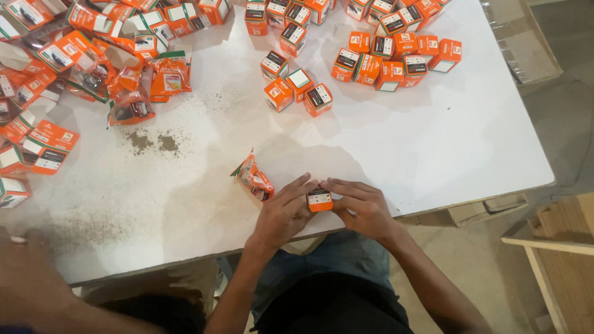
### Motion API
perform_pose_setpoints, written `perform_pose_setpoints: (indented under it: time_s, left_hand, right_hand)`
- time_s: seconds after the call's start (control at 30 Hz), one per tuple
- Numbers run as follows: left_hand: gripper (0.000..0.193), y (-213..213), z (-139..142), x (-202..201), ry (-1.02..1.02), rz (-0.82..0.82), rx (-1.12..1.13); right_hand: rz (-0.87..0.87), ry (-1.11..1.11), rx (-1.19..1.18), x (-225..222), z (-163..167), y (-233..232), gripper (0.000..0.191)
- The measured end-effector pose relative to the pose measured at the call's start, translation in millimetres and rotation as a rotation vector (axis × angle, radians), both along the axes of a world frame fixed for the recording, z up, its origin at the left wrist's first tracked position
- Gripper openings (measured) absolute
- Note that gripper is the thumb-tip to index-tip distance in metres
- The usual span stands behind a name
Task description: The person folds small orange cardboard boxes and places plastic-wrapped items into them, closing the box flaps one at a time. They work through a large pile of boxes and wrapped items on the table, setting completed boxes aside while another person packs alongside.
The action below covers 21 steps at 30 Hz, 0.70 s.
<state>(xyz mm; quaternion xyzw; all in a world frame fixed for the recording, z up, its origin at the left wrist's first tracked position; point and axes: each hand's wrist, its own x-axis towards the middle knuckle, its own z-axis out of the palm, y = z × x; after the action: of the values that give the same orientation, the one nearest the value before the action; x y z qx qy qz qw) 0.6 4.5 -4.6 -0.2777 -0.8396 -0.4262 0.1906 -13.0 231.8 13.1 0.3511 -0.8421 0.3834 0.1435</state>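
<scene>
I'm pinching the small orange cardboard box between my left hand and right hand, both clamped on it near the white table's edge, so a slipped fingertip could drop it into my lap.

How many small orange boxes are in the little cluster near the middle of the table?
4: an upper left box, one at the lower left, a white-topped one and the lowest right one. None seems hidden there.
</scene>
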Motion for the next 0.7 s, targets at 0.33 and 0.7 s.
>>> perform_pose_setpoints:
  time_s: [0.33, 0.7]
  left_hand:
    - [0.026, -2.8, 15.0, 6.2, 0.052, -0.019, -0.07]
    - [0.028, -8.0, 1.5, 6.4, -0.214, -0.057, 0.159]
  right_hand:
    - [0.053, -0.207, -0.06, -2.5, 19.3, -3.3, 0.027]
    - [-0.064, -0.268, -0.137, 13.0, 12.6, -14.2, 0.02]
